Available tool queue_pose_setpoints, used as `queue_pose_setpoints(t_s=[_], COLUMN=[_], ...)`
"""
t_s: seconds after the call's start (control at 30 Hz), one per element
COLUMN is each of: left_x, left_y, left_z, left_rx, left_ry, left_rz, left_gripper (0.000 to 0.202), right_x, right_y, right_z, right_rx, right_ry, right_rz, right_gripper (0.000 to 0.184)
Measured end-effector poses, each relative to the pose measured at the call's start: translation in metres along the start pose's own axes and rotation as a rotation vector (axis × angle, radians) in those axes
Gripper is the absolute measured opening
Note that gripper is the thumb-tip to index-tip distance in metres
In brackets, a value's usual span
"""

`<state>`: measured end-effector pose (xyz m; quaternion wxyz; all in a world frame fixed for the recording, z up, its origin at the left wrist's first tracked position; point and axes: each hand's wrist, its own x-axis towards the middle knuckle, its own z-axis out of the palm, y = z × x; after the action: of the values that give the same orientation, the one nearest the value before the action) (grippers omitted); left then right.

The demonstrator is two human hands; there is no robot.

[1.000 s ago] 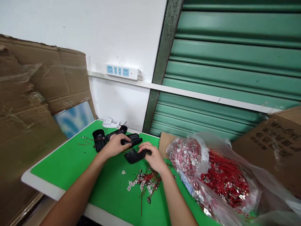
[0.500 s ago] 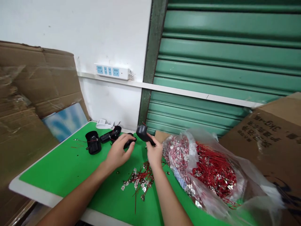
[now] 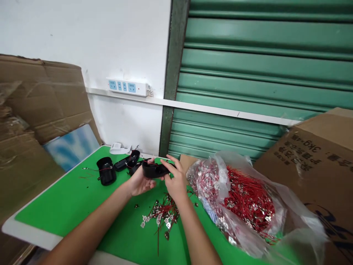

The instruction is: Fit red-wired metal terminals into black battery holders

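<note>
Both hands hold one curved black plastic housing above the table. My left hand cups its wide left end from below, fingers wrapped round it. My right hand grips the narrow right end between thumb and fingers. A thin red wire shows along the top of the housing; its inside is mostly hidden. Below the hands lies a loose heap of metal contact tabs with red wires. Left of my left hand rest more black housings, one upright with a wire across it and one lying flat.
A clear plastic bag packed with red-wired metal tabs lies on the green tabletop at the right. Cardboard boxes stand left and right. A power strip is fixed to the wall behind.
My right hand has brought the black housing left and down and turned it over. My left hand has come off the parts at the back and now holds the housing's left end.
</note>
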<state>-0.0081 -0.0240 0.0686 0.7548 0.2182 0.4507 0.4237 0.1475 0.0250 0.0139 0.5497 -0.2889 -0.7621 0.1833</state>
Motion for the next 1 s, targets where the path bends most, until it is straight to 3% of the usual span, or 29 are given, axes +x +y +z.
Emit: queue_pose_setpoints(t_s=[0.1, 0.23, 0.37, 0.47, 0.6, 0.7, 0.9, 1.0], left_x=[-0.001, 0.009, 0.023, 0.027, 0.022, 0.017, 0.010, 0.010], left_y=[-0.001, -0.005, -0.012, -0.018, -0.021, -0.017, -0.015, -0.023], left_z=[-0.004, -0.007, -0.010, -0.010, -0.007, -0.007, -0.006, 0.000], left_rx=[-0.028, -0.036, 0.173, 0.268, 0.341, 0.266, 0.253, 0.256], left_ry=[0.004, 0.117, 0.338, 0.362, 0.284, 0.190, -0.050, -0.105], left_rz=[0.021, 0.326, 0.720, 0.850, 0.783, 0.602, 0.107, 0.090], left_gripper=[0.038, 0.018, 0.045, 0.064, 0.066, 0.073, 0.072, 0.061], right_x=[0.001, 0.003, 0.005, 0.008, 0.013, 0.015, 0.009, 0.007], right_y=[0.003, 0.006, -0.006, -0.016, -0.014, -0.004, 0.005, 0.003], right_z=[-0.001, 0.001, 0.004, 0.006, 0.005, 0.002, -0.006, -0.004], right_rx=[-0.051, 0.192, 0.840, 1.034, 1.000, 0.860, 0.659, 0.609], right_ry=[-0.029, 0.065, -0.133, -0.143, 0.090, 0.218, 0.064, 0.012], right_rz=[0.065, 0.380, 0.794, 0.878, 0.881, 0.878, 0.852, 0.819], right_gripper=[0.065, 0.074, 0.061, 0.064, 0.055, 0.047, 0.041, 0.045])
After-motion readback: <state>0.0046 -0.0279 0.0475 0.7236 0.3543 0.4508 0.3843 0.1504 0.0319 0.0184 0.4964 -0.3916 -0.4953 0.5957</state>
